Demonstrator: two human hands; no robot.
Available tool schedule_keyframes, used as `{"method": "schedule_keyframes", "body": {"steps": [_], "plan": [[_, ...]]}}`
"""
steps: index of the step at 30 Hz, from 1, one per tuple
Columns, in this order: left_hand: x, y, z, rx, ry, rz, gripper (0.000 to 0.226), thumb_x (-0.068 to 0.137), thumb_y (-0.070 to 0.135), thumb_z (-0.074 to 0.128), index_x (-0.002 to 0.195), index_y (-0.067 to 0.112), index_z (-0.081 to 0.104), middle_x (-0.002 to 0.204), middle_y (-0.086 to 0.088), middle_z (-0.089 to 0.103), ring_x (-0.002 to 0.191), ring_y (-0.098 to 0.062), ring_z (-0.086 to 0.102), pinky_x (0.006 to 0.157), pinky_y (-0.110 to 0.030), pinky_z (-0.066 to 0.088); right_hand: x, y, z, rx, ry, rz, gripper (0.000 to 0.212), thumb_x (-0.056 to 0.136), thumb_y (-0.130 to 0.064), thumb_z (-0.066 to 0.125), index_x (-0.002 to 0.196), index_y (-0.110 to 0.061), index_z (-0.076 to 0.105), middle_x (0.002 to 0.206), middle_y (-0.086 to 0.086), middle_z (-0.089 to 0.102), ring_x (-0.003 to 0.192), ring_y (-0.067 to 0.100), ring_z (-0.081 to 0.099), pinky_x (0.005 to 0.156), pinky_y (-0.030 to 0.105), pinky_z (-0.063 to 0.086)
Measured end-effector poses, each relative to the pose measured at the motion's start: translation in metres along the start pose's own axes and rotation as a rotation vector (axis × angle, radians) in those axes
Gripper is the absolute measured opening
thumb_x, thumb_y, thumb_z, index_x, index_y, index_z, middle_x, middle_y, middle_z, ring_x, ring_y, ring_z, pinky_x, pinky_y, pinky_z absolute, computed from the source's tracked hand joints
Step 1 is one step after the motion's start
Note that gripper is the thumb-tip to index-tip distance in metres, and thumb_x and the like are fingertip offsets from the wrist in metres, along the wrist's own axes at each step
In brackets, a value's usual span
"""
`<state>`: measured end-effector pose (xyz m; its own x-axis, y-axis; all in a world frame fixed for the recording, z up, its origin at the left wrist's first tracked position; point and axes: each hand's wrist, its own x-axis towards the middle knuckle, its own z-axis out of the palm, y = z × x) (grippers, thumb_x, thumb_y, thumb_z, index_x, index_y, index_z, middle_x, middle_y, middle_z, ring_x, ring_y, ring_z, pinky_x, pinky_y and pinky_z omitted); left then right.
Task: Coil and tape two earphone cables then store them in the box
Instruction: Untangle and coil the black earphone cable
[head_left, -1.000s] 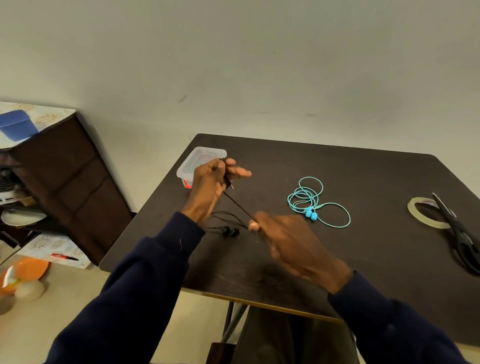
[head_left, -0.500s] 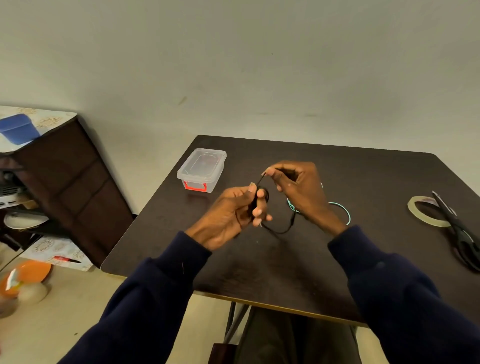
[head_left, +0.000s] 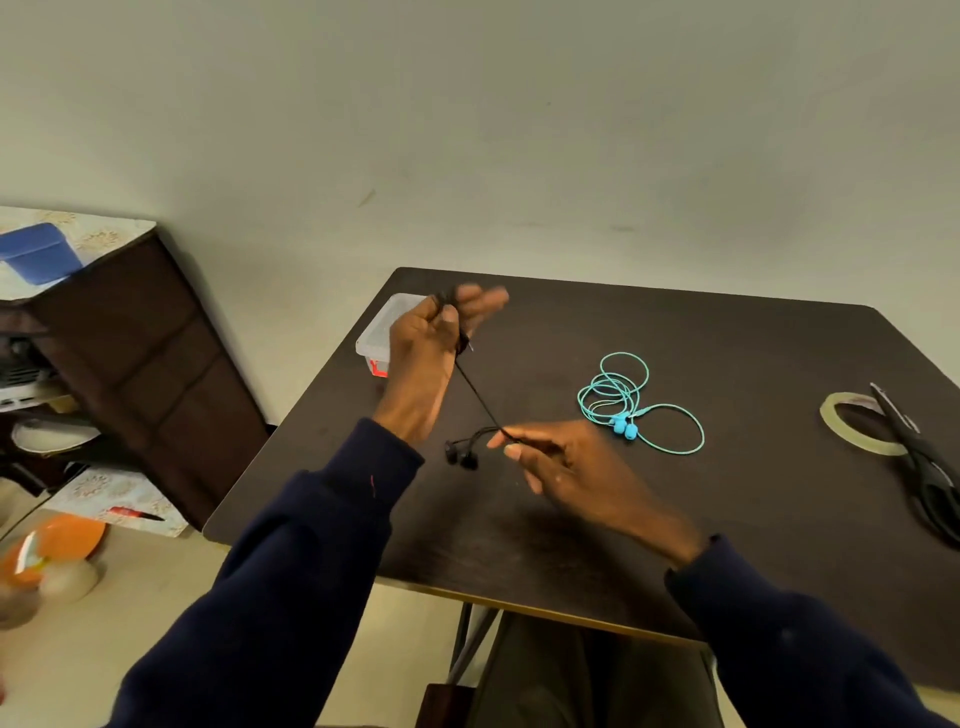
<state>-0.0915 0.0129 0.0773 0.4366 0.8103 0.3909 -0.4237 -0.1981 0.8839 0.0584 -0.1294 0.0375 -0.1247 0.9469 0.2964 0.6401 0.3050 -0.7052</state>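
Note:
My left hand (head_left: 426, 353) is raised over the table's left side and holds turns of the black earphone cable (head_left: 480, 397) wound round its fingers. From there the cable runs taut down to my right hand (head_left: 566, 467), which pinches it near the table's middle. Both black earbuds (head_left: 461, 457) dangle just left of my right fingertips. A loosely coiled turquoise earphone cable (head_left: 623, 400) lies on the dark table (head_left: 727, 353) to the right. The clear plastic box (head_left: 376, 332) with a red latch stands behind my left hand, partly hidden.
A roll of clear tape (head_left: 852, 423) and black scissors (head_left: 924, 467) lie at the table's right edge. A dark wooden cabinet (head_left: 130, 353) stands to the left. An orange plate (head_left: 52, 545) sits on the floor below it.
My hands, close together half a second ago, have drawn apart: the left rose toward the box and the right dropped toward me, pulling the black cable straight between them.

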Motion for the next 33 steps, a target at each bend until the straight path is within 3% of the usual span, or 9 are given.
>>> {"method": "schedule_keyframes", "body": {"steps": [3,6,9,13,18,21,25,28,33], "plan": [[-0.016,-0.021,0.001,0.436,-0.088,-0.050,0.027,0.107,0.013,0.036,0.113,0.003,0.061,0.090,-0.010,0.074,0.096,-0.025,0.071,0.097,-0.042,0.050,-0.001,-0.010,-0.015,-0.117,0.006,-0.081,0.020,0.100,-0.021,0.061,0.115,-0.016,0.073,0.076,-0.019,0.065,0.063,0.004,0.061,0.058,0.013,0.042],[-0.029,-0.027,0.004,0.420,-0.177,-0.161,0.038,0.109,0.020,0.033,0.097,0.003,0.065,0.065,-0.005,0.054,0.066,-0.023,0.061,0.074,-0.038,0.056,0.005,-0.015,-0.037,-0.206,0.101,-0.148,0.017,0.094,-0.019,0.070,0.109,-0.016,0.077,0.086,-0.018,0.069,0.067,0.003,0.061,0.061,0.014,0.043],[-0.040,-0.022,0.015,0.366,-0.230,-0.320,0.056,0.109,0.039,0.026,0.086,0.008,0.067,0.062,-0.002,0.049,0.058,-0.015,0.054,0.066,-0.029,0.054,0.013,-0.018,-0.055,-0.243,0.166,-0.193,0.015,0.091,-0.021,0.074,0.105,-0.019,0.079,0.086,-0.020,0.068,0.065,0.004,0.060,0.061,0.014,0.040],[-0.042,-0.018,0.023,0.214,-0.218,-0.397,0.060,0.108,0.044,0.027,0.089,0.007,0.070,0.063,-0.003,0.047,0.055,-0.013,0.043,0.058,-0.026,0.046,0.022,-0.028,-0.063,-0.223,0.172,-0.227,0.010,0.093,-0.017,0.072,0.100,-0.015,0.079,0.081,-0.019,0.065,0.065,0.002,0.058,0.062,0.010,0.036],[-0.036,-0.010,0.024,0.074,-0.098,-0.375,0.050,0.109,0.035,0.032,0.084,0.006,0.063,0.068,-0.009,0.045,0.056,-0.015,0.042,0.058,-0.028,0.046,0.029,-0.047,-0.066,-0.235,0.179,-0.301,0.013,0.092,-0.015,0.072,0.103,-0.013,0.078,0.080,-0.014,0.067,0.063,0.001,0.057,0.060,0.009,0.036],[-0.032,-0.006,0.025,0.005,0.004,-0.354,0.057,0.109,0.032,0.034,0.071,0.018,0.075,0.069,-0.009,0.058,0.053,-0.014,0.046,0.060,-0.031,0.046,0.028,-0.055,-0.067,-0.266,0.130,-0.352,0.017,0.091,-0.016,0.072,0.106,-0.012,0.078,0.079,-0.019,0.062,0.063,-0.004,0.055,0.061,0.007,0.036],[-0.033,-0.007,0.027,0.036,-0.110,-0.320,0.068,0.109,0.044,0.022,0.076,0.015,0.074,0.065,-0.008,0.064,0.050,-0.013,0.050,0.060,-0.034,0.040,0.030,-0.060,-0.069,-0.373,0.116,-0.404,0.012,0.093,-0.014,0.072,0.103,-0.016,0.078,0.084,-0.017,0.065,0.070,-0.010,0.055,0.067,0.008,0.035],[-0.043,-0.002,0.032,-0.045,-0.263,-0.371,0.068,0.107,0.049,0.019,0.091,0.004,0.067,0.062,-0.009,0.050,0.048,-0.013,0.038,0.058,-0.032,0.042,0.039,-0.051,-0.075,-0.296,0.249,-0.300,0.012,0.092,-0.018,0.072,0.102,-0.016,0.078,0.086,-0.015,0.071,0.072,0.000,0.064,0.067,0.012,0.044],[-0.050,0.011,0.032,-0.481,-0.249,-0.368,0.034,0.110,0.018,0.030,0.090,0.010,0.056,0.057,0.004,0.040,0.046,-0.009,0.039,0.064,-0.028,0.049,0.047,-0.005,-0.069,0.133,0.402,0.054,0.013,0.092,-0.025,0.071,0.098,-0.016,0.078,0.069,-0.003,0.070,0.057,0.002,0.059,0.057,0.014,0.044]]}}
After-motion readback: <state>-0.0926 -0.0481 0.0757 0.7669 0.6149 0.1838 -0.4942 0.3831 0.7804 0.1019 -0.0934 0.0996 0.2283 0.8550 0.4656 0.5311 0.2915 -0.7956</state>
